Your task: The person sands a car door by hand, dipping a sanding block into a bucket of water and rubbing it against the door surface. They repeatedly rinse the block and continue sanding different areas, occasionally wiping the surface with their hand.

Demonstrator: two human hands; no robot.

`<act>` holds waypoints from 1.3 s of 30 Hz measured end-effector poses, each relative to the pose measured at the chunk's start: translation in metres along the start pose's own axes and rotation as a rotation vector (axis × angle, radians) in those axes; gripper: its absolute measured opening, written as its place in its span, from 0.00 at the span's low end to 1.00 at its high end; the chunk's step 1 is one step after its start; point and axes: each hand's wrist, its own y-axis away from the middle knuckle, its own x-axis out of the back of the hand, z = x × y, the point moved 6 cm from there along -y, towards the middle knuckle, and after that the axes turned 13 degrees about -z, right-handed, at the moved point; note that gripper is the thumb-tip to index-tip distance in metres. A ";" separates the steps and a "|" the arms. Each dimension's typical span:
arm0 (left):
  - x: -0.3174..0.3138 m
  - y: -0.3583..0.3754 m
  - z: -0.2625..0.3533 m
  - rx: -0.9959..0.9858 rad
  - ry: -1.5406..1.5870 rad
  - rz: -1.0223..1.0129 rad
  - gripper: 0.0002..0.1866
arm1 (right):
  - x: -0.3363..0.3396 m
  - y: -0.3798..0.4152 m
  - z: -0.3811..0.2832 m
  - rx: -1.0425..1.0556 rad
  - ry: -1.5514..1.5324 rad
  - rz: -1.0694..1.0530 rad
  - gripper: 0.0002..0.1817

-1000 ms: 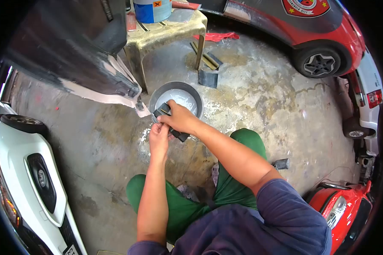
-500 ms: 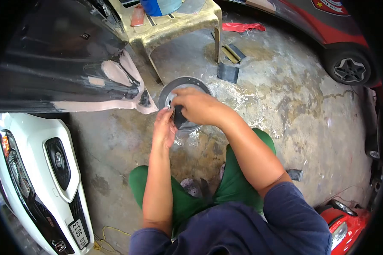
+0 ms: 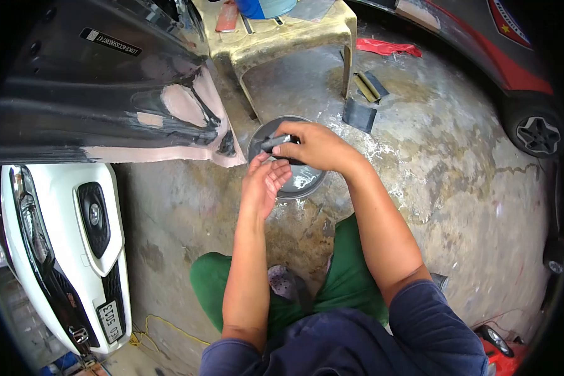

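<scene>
My right hand [image 3: 316,147] grips a dark piece of folded sandpaper [image 3: 278,143] above a round grey basin [image 3: 323,185] on the floor. Just below it, my left hand [image 3: 264,185] is turned palm up with its fingers loosely stretched, holding nothing that I can see. Cloudy water [image 3: 304,182] shows inside the basin, partly hidden by both hands. To the left, close to the basin, the corner of a dark car panel [image 3: 163,135] carries pinkish filler patches [image 3: 185,106].
A worn yellowish plastic stool [image 3: 288,44] bears a blue container [image 3: 266,7] and a reddish block [image 3: 227,17]. Dark sheets [image 3: 360,115] lie on the wet concrete. A white car front [image 3: 62,238] stands left, a car wheel [image 3: 537,135] right.
My right hand has lifted and shifted right, bringing the sandpaper into clearer view. My left hand's fingers have opened away from it. The whole view has shifted slightly.
</scene>
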 end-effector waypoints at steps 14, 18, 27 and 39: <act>-0.013 0.005 0.043 -0.365 -0.719 0.056 0.18 | 0.020 -0.021 0.014 0.075 -0.405 0.017 0.19; 0.004 -0.004 0.047 -0.306 -0.633 0.036 0.19 | 0.030 -0.016 0.010 0.072 -0.367 0.029 0.19; 0.004 -0.005 0.047 -0.295 -0.715 -0.032 0.21 | 0.035 -0.010 0.009 0.228 -0.093 0.131 0.16; 0.009 0.016 0.049 -0.284 -0.758 0.000 0.19 | 0.007 -0.018 -0.005 0.341 0.153 0.039 0.13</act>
